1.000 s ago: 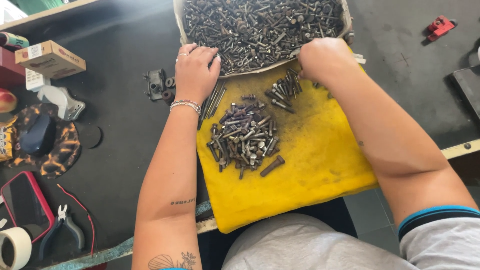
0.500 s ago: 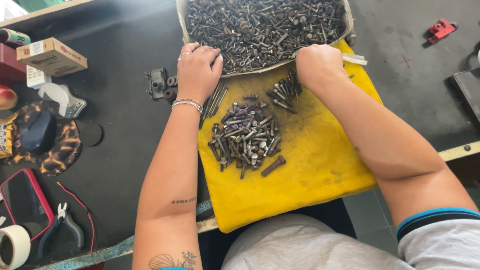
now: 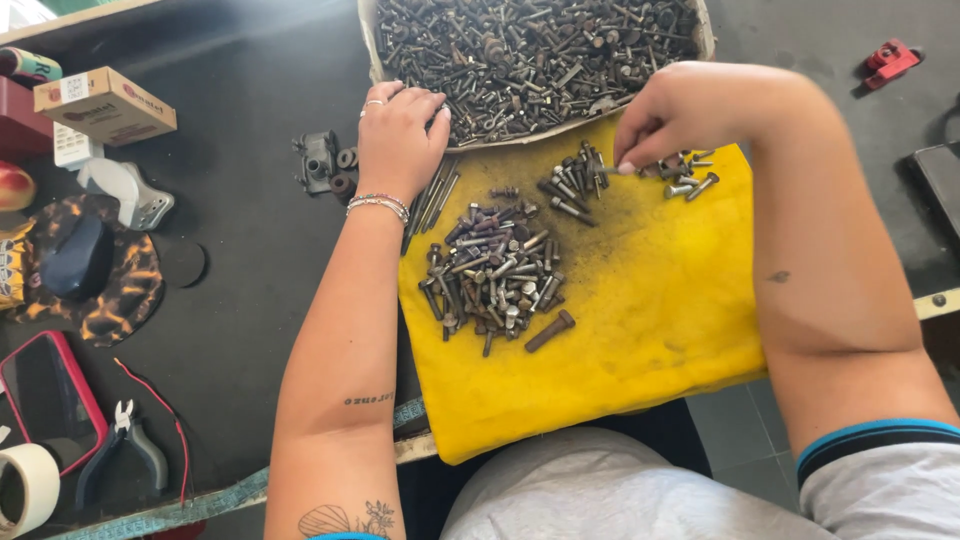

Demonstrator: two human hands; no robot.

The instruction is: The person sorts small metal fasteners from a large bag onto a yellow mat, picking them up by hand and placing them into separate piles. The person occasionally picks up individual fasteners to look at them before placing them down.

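- Our right hand (image 3: 680,115) hangs over the top edge of the yellow cloth (image 3: 640,320), and its thumb and first finger are pinched shut on one small bolt (image 3: 612,170).
- That bolt is thin and grey, and it pokes out to the left from our fingertips, just above a little bunch of dark bolts (image 3: 570,185).
- Just under this hand, toward the right, lie a few shiny screws (image 3: 685,175) on the cloth.
- Our left hand (image 3: 400,135) rests at the near rim of the tray of bolts (image 3: 530,45), fingers bent down to the rim. We cannot tell if it holds anything.
- Some long thin rods (image 3: 435,195) lie just beside this hand's wrist, partly under it.
- Below our hands, in the middle of the cloth, sits a big pile of bolts (image 3: 495,270), grey and brown, all mixed up.
- One fat brown bolt (image 3: 550,330) lies alone at the pile's lower edge.
- Over on the dark table (image 3: 250,250), well apart to the left, we see small pliers (image 3: 125,450), a red phone (image 3: 45,400), a roll of tape (image 3: 22,490) and a cardboard box (image 3: 105,105).
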